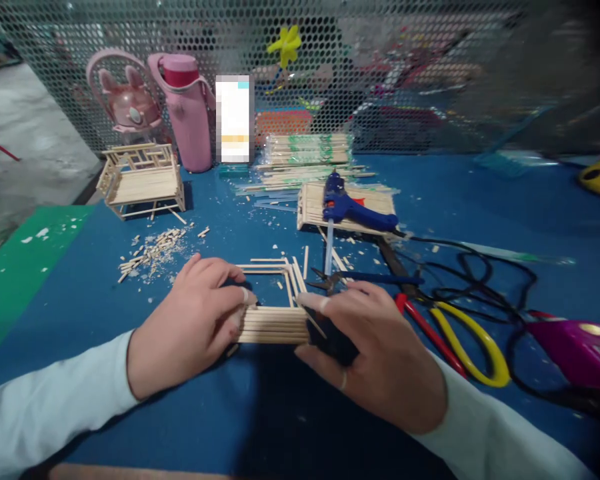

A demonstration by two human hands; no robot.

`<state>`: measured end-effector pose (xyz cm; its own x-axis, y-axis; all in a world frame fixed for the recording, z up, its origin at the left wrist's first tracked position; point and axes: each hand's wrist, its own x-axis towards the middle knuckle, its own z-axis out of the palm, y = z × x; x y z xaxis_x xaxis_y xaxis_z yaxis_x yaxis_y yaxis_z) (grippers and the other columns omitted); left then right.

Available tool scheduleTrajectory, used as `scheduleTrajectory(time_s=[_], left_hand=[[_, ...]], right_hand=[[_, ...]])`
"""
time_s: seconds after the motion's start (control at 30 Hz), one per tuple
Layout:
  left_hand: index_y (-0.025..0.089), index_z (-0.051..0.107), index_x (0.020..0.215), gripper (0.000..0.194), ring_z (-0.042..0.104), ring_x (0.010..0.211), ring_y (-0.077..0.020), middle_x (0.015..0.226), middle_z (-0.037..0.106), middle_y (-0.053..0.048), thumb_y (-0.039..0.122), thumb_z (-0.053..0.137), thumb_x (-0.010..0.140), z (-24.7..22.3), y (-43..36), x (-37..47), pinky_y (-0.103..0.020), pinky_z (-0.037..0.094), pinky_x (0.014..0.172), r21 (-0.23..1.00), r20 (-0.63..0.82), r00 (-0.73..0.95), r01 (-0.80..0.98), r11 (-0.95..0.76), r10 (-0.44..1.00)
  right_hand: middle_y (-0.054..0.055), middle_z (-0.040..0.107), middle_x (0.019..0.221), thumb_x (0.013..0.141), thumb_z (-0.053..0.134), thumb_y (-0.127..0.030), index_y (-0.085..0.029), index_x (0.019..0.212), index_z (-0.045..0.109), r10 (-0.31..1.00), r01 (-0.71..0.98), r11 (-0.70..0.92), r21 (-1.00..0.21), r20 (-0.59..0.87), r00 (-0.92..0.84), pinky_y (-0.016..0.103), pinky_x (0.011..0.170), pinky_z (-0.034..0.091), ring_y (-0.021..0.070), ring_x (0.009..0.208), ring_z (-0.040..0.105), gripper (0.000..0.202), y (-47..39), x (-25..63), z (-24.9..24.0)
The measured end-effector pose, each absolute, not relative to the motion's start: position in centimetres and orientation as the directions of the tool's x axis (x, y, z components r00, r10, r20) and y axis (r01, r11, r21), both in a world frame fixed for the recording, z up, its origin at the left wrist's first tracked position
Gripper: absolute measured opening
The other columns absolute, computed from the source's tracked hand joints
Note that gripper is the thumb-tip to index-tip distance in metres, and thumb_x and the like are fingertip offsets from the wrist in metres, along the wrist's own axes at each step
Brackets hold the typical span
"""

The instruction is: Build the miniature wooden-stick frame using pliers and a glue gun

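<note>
From my remote view, the panel of pale sticks lies on the blue worktop, between my two hands. My left hand has its fingers closed on the panel's left end. My right hand curves around the right end, index finger and thumb spread at its corners; I cannot tell whether it grips. Just beyond sits an angled stick frame. Farther back, a blue glue gun rests on another stick piece.
</note>
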<state>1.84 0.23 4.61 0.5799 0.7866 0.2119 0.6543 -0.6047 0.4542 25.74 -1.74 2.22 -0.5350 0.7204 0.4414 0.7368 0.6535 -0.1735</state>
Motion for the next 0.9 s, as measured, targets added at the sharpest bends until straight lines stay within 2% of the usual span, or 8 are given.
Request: scheduleTrajectory(time_s=[0.07,0.13,0.2,0.27,0.37,0.57,0.7,0.9], left_hand=[[0.018,0.063,0.096,0.022,0.055,0.099,-0.0203,0.104,0.061,-0.008,0.014,0.046,0.084,5.2,0.6,0.8,-0.039,0.041,0.091,0.572,0.286,0.455,0.625,-0.531,0.843],[0.017,0.060,0.099,0.019,0.057,0.095,-0.0177,0.099,0.062,-0.006,0.016,0.049,0.083,5.3,1.1,-0.4,-0.033,0.045,0.086,0.728,0.310,0.221,0.570,-0.381,0.925],[0.016,0.056,0.101,0.019,0.060,0.082,-0.0149,0.090,0.061,-0.004,0.022,0.052,0.083,4.6,1.5,-1.5,-0.029,0.049,0.075,0.888,0.188,0.025,0.423,-0.181,0.982],[0.015,0.054,0.099,0.021,0.059,0.066,-0.0118,0.077,0.057,0.000,0.028,0.055,0.082,3.6,1.8,-2.2,-0.025,0.050,0.061,0.964,-0.037,0.016,0.265,0.031,0.999],[0.015,0.052,0.093,0.025,0.057,0.059,-0.0102,0.070,0.055,0.002,0.033,0.060,0.078,2.4,1.7,-2.6,-0.021,0.049,0.051,0.948,-0.285,0.121,0.183,0.261,0.951],[0.016,0.052,0.087,0.039,0.052,0.051,-0.0076,0.063,0.054,0.004,0.048,0.066,0.071,2.6,0.8,-2.5,-0.016,0.044,0.041,0.837,-0.538,0.274,0.286,0.466,0.797],[0.015,0.056,0.088,0.047,0.049,0.046,-0.0055,0.055,0.055,0.005,0.056,0.066,0.068,2.5,0.6,-2.6,-0.014,0.041,0.043,0.789,-0.603,0.246,0.324,0.522,0.758],[0.015,0.058,0.071,0.044,0.048,0.047,-0.0058,0.054,0.056,0.003,0.057,0.067,0.066,2.3,0.4,-2.5,-0.015,0.041,0.047,0.798,-0.587,0.249,0.342,0.497,0.770]], right_hand=[[0.002,0.062,0.071,0.083,0.053,-0.040,-0.016,0.105,0.055,0.706,0.742,0.657,-0.131,0.451,-0.545,0.042,0.081,0.041,0.0210,0.068,0.060,0.033,-1.9,25.5,2.0],[0.003,0.061,0.070,0.085,0.049,-0.041,-0.016,0.110,0.051,0.683,0.744,0.663,-0.083,0.474,-0.556,0.041,0.078,0.041,0.0221,0.068,0.060,0.036,-1.8,25.5,1.7],[0.002,0.059,0.068,0.086,0.046,-0.044,-0.019,0.108,0.050,0.670,0.746,0.664,-0.055,0.488,-0.559,0.041,0.074,0.041,0.0226,0.065,0.059,0.033,-1.5,25.6,1.2],[0.002,0.059,0.066,0.086,0.044,-0.047,-0.022,0.100,0.050,0.673,0.752,0.657,-0.054,0.491,-0.553,0.041,0.070,0.040,0.0229,0.061,0.058,0.029,-1.2,25.8,0.7],[0.003,0.060,0.066,0.083,0.047,-0.049,-0.023,0.094,0.050,0.694,0.772,0.633,-0.055,0.483,-0.534,0.042,0.066,0.040,0.0226,0.058,0.058,0.028,-0.9,25.9,0.3],[-0.001,0.059,0.058,0.071,0.063,-0.049,-0.024,0.077,0.049,0.761,0.821,0.566,-0.082,0.435,-0.481,0.037,0.061,0.039,0.0195,0.055,0.055,0.029,-1.5,25.8,1.0],[-0.001,0.066,0.068,0.073,0.063,-0.048,-0.021,0.086,0.054,0.783,0.811,0.563,-0.160,0.417,-0.461,0.039,0.072,0.038,0.0185,0.061,0.061,0.031,-1.7,25.7,1.3],[0.000,0.068,0.071,0.075,0.062,-0.048,-0.020,0.085,0.054,0.786,0.809,0.554,-0.198,0.443,-0.430,0.043,0.084,0.036,0.0188,0.065,0.063,0.030,-2.0,25.6,1.2]])
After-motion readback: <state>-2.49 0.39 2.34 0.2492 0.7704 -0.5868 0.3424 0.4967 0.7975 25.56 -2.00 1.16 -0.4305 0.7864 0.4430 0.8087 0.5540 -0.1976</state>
